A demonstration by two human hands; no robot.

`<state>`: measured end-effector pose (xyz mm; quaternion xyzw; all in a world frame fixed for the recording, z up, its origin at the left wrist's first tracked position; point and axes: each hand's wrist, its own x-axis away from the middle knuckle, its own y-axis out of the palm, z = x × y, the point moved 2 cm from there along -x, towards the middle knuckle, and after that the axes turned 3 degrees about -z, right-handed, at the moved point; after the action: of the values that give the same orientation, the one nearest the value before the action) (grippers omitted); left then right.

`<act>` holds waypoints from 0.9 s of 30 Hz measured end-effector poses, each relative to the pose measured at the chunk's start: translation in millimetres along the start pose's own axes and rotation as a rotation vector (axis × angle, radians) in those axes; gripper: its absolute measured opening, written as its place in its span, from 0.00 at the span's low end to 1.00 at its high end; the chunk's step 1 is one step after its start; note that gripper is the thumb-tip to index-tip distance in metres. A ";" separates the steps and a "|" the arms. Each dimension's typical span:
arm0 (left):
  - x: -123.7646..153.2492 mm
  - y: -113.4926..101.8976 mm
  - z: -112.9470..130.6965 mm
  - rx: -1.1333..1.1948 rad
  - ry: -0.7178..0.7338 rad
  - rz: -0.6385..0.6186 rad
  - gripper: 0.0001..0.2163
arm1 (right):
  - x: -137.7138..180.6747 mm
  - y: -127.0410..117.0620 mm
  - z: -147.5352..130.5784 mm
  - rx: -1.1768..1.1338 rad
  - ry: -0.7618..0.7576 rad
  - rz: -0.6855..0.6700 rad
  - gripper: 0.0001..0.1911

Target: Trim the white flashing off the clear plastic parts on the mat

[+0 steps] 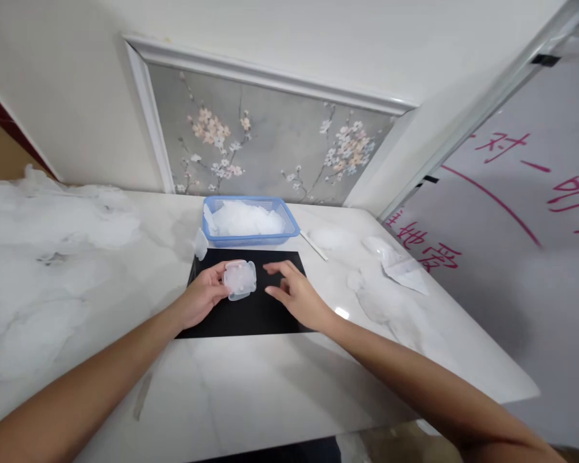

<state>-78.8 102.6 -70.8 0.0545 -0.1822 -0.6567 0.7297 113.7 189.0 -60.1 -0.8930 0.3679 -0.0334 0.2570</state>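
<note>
One pale wall [67, 96] is rising behind one white table [270, 392], whose glossy, grey-veined top is catching a bright reflection on the right. One whiteboard [506, 308] is standing at the right, showing red handwritten characters. One framed picture [270, 128] is filling part of the wall with pink, peach and white blossoms on grey. A whitish, translucent heap [38, 225] is spreading over the table's left side, too blurred for counting its parts. One black mat [251, 325] is lying flat near the middle of the table, and one blue basket [251, 241] is sitting just beyond it, holding whitish, translucent stuff that is blending together past counting. Two hands are working above the mat: the left hand [203, 297] is pinching one piece between thumb and fingers at its left edge, while the right hand [302, 296] is curving with thumb and fingers parted, gripping nothing, just beside it. One whitish packet [408, 273] is resting at the table's right. The piece [240, 280] is hanging over the mat, between the hands, looking clear and frosty, roughly square, with rounded flaps sticking out around its sides. One white stick [313, 245] is lying aslant by the basket's right corner. One clear scrap [201, 244] is standing by the basket's left front corner.
</note>
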 end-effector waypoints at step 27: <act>-2.3 -24.1 9.4 -0.180 0.119 0.309 0.14 | -54.8 9.5 40.4 -0.875 0.268 -0.018 0.15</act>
<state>-104.8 103.2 -70.2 -0.0010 -0.0855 -0.5462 0.8333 77.8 237.9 -92.6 -0.9086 0.3696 0.0077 -0.1944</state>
